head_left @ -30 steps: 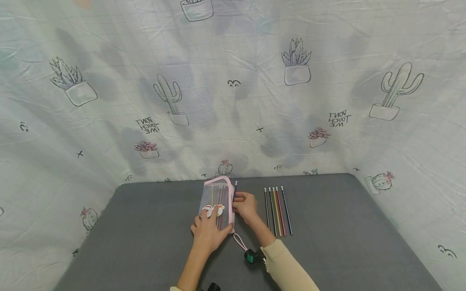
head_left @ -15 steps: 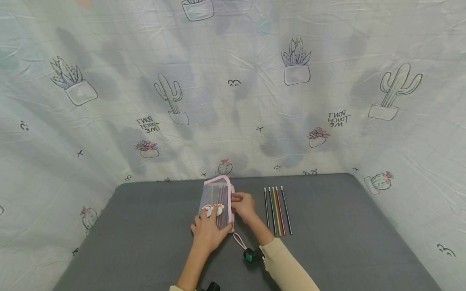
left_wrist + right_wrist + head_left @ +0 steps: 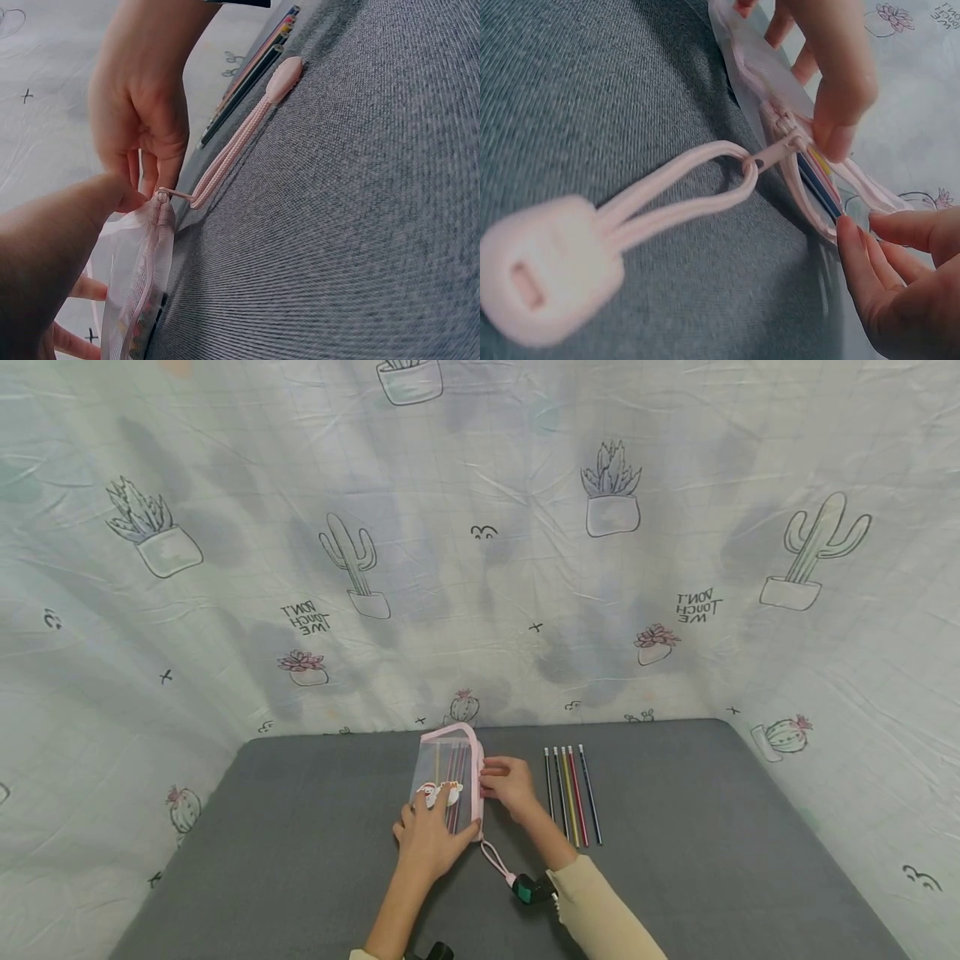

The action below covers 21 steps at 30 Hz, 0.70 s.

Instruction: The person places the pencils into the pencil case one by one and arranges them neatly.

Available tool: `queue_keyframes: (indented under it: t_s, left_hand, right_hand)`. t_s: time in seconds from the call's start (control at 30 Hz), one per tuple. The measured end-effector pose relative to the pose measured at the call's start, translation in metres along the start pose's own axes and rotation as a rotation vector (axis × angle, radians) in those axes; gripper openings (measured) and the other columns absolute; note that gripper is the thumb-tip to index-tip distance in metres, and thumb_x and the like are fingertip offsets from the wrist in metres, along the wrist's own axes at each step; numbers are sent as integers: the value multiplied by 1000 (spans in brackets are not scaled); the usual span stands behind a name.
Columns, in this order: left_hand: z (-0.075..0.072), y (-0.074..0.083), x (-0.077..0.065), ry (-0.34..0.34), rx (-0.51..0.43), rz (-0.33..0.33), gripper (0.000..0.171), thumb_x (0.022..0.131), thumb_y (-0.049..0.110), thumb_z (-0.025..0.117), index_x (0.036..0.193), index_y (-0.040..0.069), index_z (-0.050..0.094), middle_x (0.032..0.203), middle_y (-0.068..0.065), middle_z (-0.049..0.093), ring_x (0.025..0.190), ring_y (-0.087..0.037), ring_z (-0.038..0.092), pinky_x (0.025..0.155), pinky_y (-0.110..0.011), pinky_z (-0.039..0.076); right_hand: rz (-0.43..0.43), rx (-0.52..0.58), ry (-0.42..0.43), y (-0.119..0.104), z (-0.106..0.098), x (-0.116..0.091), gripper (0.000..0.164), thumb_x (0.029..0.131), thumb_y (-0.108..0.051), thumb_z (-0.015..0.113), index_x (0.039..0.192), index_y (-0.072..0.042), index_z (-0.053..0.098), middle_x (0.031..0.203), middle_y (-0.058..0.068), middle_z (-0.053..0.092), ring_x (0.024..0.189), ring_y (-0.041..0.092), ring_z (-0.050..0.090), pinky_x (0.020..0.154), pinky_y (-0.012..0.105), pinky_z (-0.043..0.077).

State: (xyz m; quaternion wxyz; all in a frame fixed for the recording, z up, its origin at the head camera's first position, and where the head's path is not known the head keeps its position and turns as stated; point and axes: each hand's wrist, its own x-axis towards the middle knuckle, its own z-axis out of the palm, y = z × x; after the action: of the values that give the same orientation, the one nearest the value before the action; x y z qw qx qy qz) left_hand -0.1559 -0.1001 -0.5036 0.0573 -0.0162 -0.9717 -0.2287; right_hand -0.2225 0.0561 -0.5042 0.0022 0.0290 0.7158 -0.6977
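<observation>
grey tabletop [image 3: 315,843]; pale cloth backdrop [image 3: 480,577] behind; printed potted plants [image 3: 612,508]

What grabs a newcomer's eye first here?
Probably the cactus-print sheet, filling most of the head view behind the grey table. Then the pink-edged clear pouch near the table's far edge, left hand spread on it, right hand at its open side. Five pencils lie in a row to the right.

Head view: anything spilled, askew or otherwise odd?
Nothing looks spilled or damaged: the loose pencils lie side by side, right of the pencil case. Only the backdrop lettering stands out, since it appears flipped.
</observation>
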Motion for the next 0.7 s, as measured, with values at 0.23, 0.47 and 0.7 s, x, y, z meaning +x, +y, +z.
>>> queue_keyframes:
  t_s: [0.23, 0.47, 0.7]
  left_hand:
    - [0, 0, 1, -11, 11, -8, 84, 86, 59, 76, 152, 11, 55, 145, -33, 48, 125, -57, 49, 93, -74, 40]
    - [0, 0, 1, -17, 24, -10, 85, 86, 60, 76, 153, 11, 54, 146, -34, 48, 125, -58, 49, 93, -74, 41]
    - [1, -1, 0, -6, 25, -1, 84, 86, 60, 76, 152, 11, 55, 144, -33, 49, 123, -57, 51, 91, -73, 42]
  right_hand:
    - [4, 25, 4, -8, -10, -7, 35, 93, 13, 66, 127, 19, 63, 113, 36, 70, 97, 39, 75, 79, 43, 64]
    - [-18, 40, 12, -9, -23, -11, 35, 93, 13, 67, 126, 21, 62, 111, 37, 70, 93, 32, 75, 78, 43, 64]
    - [-37, -16, 58, -9, -39, -12, 33, 94, 12, 66, 126, 20, 63, 111, 34, 71, 94, 30, 75, 77, 41, 64]
